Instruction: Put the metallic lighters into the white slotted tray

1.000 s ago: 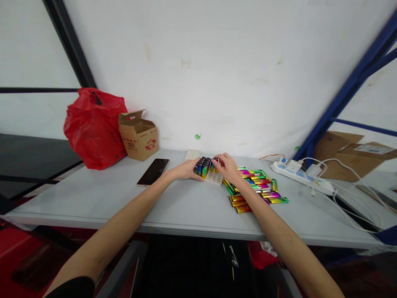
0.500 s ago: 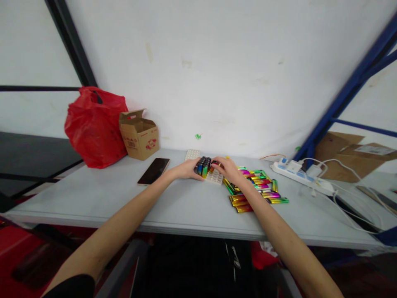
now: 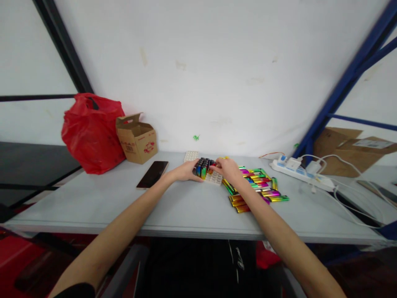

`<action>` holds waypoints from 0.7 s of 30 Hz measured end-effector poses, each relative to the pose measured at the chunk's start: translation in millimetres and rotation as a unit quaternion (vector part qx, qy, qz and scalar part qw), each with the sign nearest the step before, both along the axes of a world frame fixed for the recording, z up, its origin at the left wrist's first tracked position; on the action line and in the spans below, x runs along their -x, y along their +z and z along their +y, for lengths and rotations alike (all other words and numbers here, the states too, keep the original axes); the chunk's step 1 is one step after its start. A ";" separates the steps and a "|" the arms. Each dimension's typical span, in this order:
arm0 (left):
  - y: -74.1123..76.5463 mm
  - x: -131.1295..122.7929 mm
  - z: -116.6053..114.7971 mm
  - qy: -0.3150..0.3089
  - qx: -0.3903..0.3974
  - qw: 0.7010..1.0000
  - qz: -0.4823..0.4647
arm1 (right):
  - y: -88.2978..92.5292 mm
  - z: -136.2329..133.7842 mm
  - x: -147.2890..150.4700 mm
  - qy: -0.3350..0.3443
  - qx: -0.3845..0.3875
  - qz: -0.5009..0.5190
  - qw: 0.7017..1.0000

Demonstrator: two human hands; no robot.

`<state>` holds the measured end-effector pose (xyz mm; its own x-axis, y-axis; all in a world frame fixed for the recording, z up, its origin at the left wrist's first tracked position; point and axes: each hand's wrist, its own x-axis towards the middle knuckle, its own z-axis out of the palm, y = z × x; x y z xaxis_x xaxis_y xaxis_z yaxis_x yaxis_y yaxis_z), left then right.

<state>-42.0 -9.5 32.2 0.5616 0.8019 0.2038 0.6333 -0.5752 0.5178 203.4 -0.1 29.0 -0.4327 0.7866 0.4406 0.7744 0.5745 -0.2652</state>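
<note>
Several lighters (image 3: 202,169) with dark tops and shiny coloured bodies stand upright, packed close together, in a white tray with rows of round holes (image 3: 214,179). My left hand (image 3: 186,170) curls around the left side of this group, thumb at the front and fingers behind. On the right side of the group, my right hand (image 3: 228,169) is closed, its fingertips pinching a dark-topped lighter (image 3: 212,163) beside the others. Under and beside my right forearm lies a loose pile of metallic lighters (image 3: 260,182) in gold, green, red and purple.
A second white holed tray (image 3: 191,156) lies behind my left hand, against the wall. A phone (image 3: 153,174) rests left of my forearm. Farther left are an open cardboard box (image 3: 140,142) and a red plastic bag (image 3: 93,136). On the right is a power strip (image 3: 300,174) with cables.
The view has shifted slightly. My right fingertips have moved a little at the standing group; my left hand stays around its left side.
</note>
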 end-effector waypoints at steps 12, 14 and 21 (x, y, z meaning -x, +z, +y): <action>2.8 -1.4 -0.6 -0.009 0.009 1.000 -0.011 | 12.4 -1.8 -18.8 0.040 -0.041 -0.020 0.998; 3.3 -2.2 -1.5 -0.012 0.007 1.000 -0.015 | 14.2 1.7 -27.8 0.026 -0.052 0.000 0.998; 7.5 -0.1 -1.2 0.032 -0.014 0.999 0.013 | 21.2 -4.2 -40.7 0.048 0.034 -0.077 0.995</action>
